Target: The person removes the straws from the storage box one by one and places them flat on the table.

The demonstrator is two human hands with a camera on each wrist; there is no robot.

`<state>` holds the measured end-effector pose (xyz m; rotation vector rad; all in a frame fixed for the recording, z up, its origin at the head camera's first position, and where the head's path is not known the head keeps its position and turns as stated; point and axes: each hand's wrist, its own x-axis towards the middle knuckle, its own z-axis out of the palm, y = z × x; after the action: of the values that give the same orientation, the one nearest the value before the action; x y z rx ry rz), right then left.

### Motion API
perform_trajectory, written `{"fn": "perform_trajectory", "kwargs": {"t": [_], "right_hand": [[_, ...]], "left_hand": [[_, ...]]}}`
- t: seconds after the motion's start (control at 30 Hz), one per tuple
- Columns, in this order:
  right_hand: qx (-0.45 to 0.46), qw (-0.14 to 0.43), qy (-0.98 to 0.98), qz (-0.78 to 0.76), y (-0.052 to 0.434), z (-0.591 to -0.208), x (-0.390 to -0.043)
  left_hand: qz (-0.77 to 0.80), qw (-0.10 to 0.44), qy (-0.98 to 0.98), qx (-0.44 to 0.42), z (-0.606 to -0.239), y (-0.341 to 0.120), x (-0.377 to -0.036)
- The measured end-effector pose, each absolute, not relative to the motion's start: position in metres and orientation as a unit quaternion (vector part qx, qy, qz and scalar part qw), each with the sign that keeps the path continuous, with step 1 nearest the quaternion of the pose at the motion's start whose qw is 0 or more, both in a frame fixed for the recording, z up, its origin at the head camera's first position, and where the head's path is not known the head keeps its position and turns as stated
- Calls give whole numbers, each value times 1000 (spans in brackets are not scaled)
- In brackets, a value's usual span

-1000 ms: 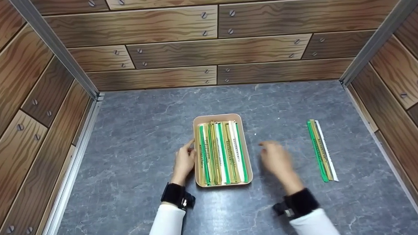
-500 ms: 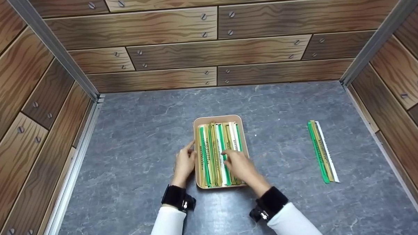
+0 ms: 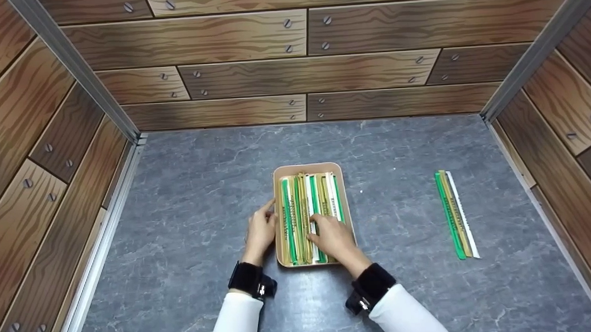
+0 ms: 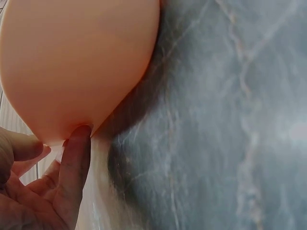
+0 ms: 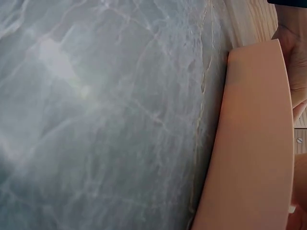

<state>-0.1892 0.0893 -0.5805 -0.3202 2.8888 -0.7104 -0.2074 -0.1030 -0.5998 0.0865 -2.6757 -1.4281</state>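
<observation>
the shallow tan tray (image 3: 308, 169) is sitting on the grey marbled tabletop (image 3: 203, 189), and slim green, gold and white packets (image 3: 299, 220) are lying lengthwise inside it, crowding edge to edge. the left hand (image 3: 261, 231) is resting against the tray's left wall, its index finger stretching along the outside and nothing lying in the palm. the right hand (image 3: 333, 236) is leaning over the right half of the packets, its thumb and index finger standing a little apart; whether they are pinching one i am not able to tell, as the tray's wall is blocking most of that hand in the right wrist view. the main risk is seemingly coming from the crowding: neighbours are pressing so close that fingertips could be catching two packets at once, or dragging one crosswise over another. they are looking thin, so a hard squeeze could be creasing one. the left hand is supporting one side only, so a sideways pull could be sliding the tray along the tabletop. off to the right, a loose green packet (image 3: 449, 214), a loose gold packet (image 3: 456, 214) and a loose white packet (image 3: 463, 214) are lying side by side, well apart from the tray; a low-sweeping wrist strap (image 3: 373, 283) could be scattering them
</observation>
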Motion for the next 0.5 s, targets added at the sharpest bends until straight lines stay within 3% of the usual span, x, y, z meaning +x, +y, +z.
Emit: {"fn": "perform_trajectory", "kwargs": {"t": [0.5], "right_hand": [[-68,91,955,-273,93,-582,-193]], "left_hand": [[-475,42,-878,35,-599,-103,-207]]}}
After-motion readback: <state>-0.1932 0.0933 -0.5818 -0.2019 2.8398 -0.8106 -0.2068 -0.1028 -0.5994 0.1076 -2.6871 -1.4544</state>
